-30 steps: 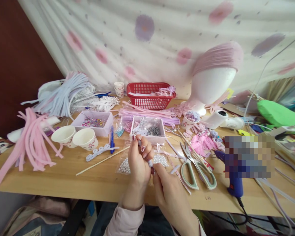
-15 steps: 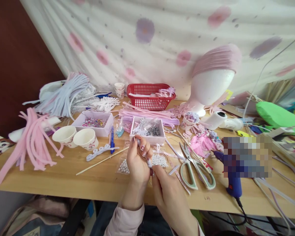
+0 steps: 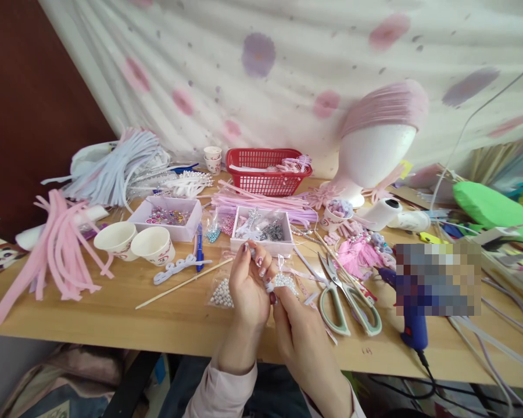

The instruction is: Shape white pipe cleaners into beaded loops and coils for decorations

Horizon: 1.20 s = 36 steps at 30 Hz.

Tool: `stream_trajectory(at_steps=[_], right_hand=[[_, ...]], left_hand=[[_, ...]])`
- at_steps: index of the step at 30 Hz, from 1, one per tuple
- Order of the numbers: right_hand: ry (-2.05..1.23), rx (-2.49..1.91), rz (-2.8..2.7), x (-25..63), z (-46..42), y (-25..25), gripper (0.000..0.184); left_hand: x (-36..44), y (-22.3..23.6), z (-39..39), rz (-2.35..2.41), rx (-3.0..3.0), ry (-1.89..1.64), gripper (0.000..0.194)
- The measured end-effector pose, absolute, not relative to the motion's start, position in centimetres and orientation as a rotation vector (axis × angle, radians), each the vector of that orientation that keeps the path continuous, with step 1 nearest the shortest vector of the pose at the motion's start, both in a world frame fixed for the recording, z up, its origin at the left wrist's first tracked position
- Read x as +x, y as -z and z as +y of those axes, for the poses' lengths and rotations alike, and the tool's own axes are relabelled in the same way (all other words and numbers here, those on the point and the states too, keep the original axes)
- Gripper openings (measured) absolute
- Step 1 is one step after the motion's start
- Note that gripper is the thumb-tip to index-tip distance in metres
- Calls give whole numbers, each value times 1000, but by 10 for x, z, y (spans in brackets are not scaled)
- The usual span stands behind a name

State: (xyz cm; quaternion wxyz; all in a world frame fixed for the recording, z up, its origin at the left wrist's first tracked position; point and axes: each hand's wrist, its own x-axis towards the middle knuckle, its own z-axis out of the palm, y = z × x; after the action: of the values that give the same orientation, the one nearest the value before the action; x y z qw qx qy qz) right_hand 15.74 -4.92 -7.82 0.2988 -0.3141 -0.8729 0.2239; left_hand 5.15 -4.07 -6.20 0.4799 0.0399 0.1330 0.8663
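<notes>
My left hand is closed, palm toward me, fingers curled round a short white chenille stem. Part of the white stem also shows at the fingertips. Coming in from the right, my right hand pinches the stem's lower end between thumb and forefinger. Most of the stem is hidden by the fingers. Just behind my hands lie bags of pearl beads and a white box of small metal and white pieces. To the right lie open scissors.
A blue glue gun stands at the right, its cable over the table edge. Paper cups, pink chenille stems and a lilac box sit left. Behind are a red basket and a white foam head.
Both hands have shifted slightly to the right in the view, still holding the white stem between them. The things on the table have stayed where they were.
</notes>
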Motion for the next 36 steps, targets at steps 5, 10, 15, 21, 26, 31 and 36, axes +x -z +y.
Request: stream_trajectory(at_steps=[5, 10, 15, 21, 26, 31, 36], right_hand=[[-680, -849, -2376, 163, -50, 75, 20], [-679, -856, -2394, 169, -54, 76, 21], [-705, -819, -2352, 168, -55, 76, 20], [-695, -796, -2318, 166, -54, 77, 20], [-689, -845, -2348, 166, -52, 78, 20], [-720, -860, -2342, 164, -51, 78, 19], [-760, -893, -2327, 163, -48, 78, 20]], left_hand=[[47, 65, -39, 335, 111, -2167, 11], [43, 66, -39, 334, 88, -2186, 9], [46, 65, -39, 328, 95, -2162, 6], [48, 63, -40, 311, 102, -2139, 10], [49, 59, -42, 336, 138, -2129, 8], [49, 58, -43, 350, 139, -2114, 7], [48, 60, -43, 325, 141, -2109, 9]])
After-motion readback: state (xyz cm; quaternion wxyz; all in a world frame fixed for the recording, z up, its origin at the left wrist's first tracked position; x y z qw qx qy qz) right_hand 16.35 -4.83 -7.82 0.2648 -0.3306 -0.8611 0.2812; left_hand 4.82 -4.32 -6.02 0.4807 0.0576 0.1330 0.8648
